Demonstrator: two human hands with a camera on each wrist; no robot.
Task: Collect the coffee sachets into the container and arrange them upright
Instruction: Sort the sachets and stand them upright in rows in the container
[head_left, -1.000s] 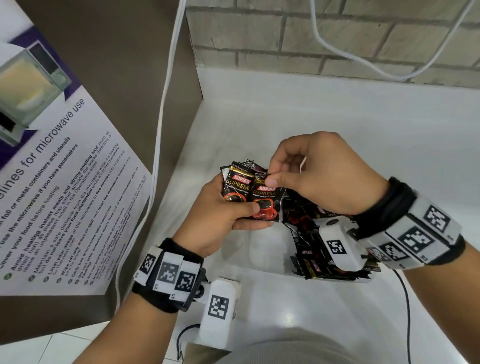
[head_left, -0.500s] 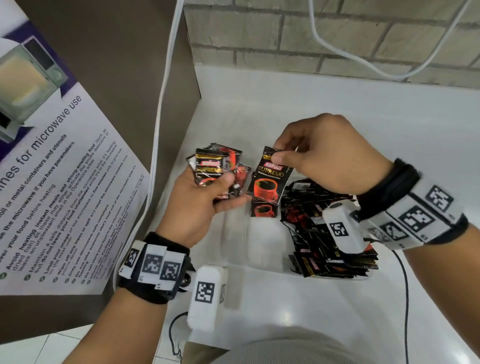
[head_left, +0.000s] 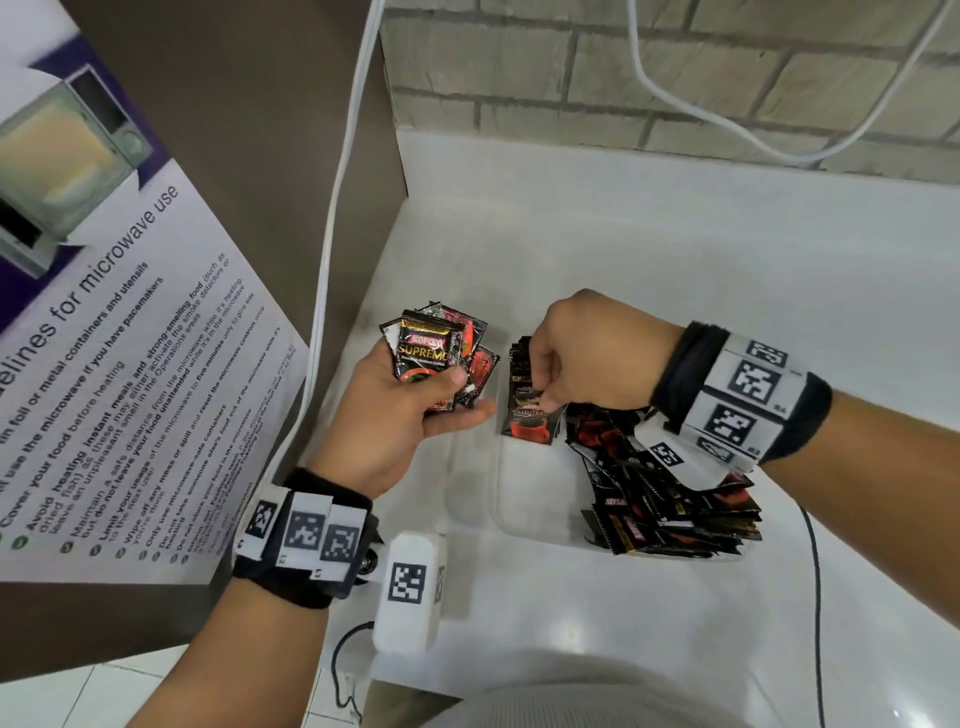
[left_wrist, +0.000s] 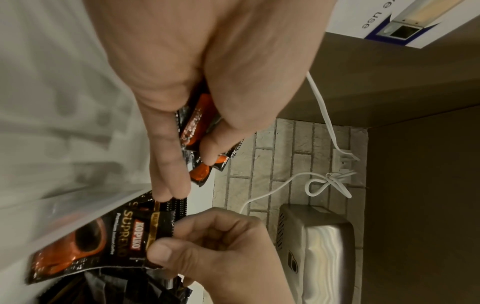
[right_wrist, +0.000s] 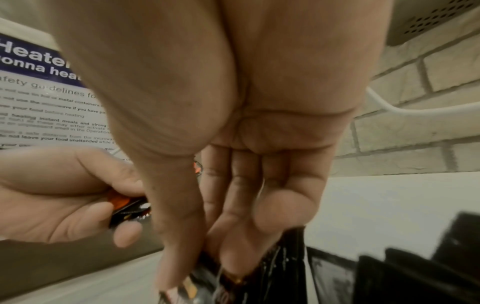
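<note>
My left hand (head_left: 462, 395) grips a fanned bunch of black-and-red coffee sachets (head_left: 434, 353) above the counter, left of the clear plastic container (head_left: 519, 530). My right hand (head_left: 545, 402) pinches the top edge of one sachet (head_left: 530, 423), which stands upright at the container's far left end against a few other upright ones. The left wrist view shows that pinched sachet (left_wrist: 103, 240) and the bunch (left_wrist: 197, 127) between my left thumb and fingers. Many more sachets (head_left: 670, 499) lean in a row along the container's right side, partly hidden by my right wrist.
The container sits on a white counter (head_left: 675, 270) in a corner below a brick wall (head_left: 571, 78). A white cable (head_left: 332, 234) hangs down the left edge. A microwave guideline poster (head_left: 104, 364) leans at left. A steel appliance (left_wrist: 317, 246) hangs on the wall.
My right hand pulled one sachet off the left hand's bunch and carried it down into the container's left end. My left hand drew away to the left with the rest.
</note>
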